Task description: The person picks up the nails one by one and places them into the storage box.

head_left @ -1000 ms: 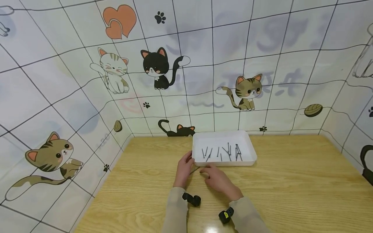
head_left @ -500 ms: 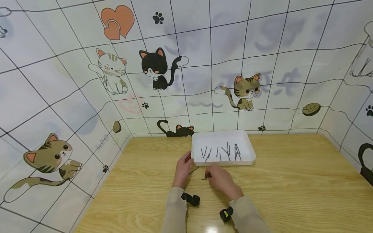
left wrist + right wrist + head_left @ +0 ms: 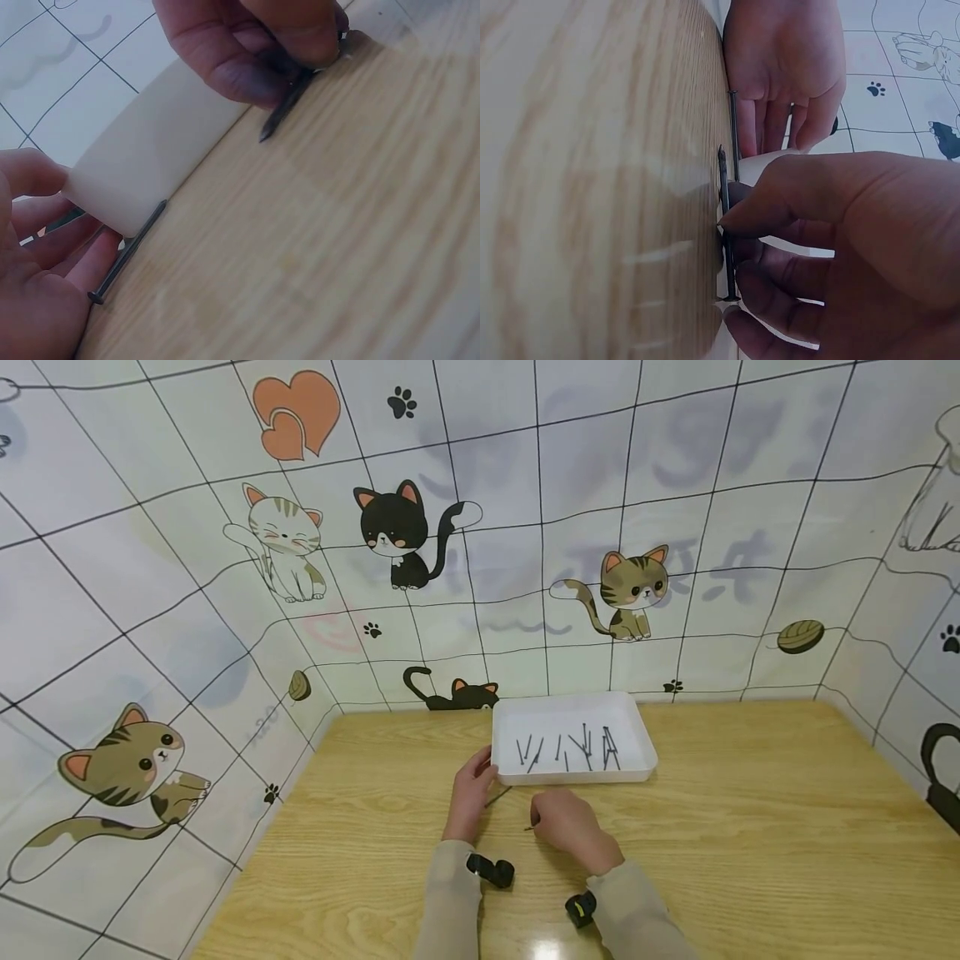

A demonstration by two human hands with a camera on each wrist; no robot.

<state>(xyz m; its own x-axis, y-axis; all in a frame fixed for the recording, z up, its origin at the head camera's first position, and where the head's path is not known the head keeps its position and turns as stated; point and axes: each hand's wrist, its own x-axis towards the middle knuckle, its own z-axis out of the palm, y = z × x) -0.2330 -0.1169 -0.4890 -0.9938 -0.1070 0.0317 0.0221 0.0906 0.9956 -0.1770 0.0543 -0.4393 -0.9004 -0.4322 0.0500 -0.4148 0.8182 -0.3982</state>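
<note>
A white shallow tray (image 3: 577,779) with several dark nails (image 3: 588,747) inside stands against the back wall. My left hand (image 3: 471,797) touches the outside of the tray's front left corner, its fingers fairly straight. Beside that hand, a loose nail (image 3: 127,251) lies on the table along the tray's front edge. My right hand (image 3: 566,818) pinches another nail (image 3: 726,195) between thumb and fingers, just above or on the wood; I cannot tell which. In the left wrist view the held nail's pointed end sticks out toward the left hand.
The wooden table (image 3: 360,860) reaches to a cloth wall (image 3: 517,560) printed with cats and grid lines. More of that cloth rises along the left and right sides. Each wrist carries a small black camera (image 3: 491,870).
My right hand has picked up a nail in front of the tray and drawn slightly back toward me and to the right. The left hand stays at the tray's corner.
</note>
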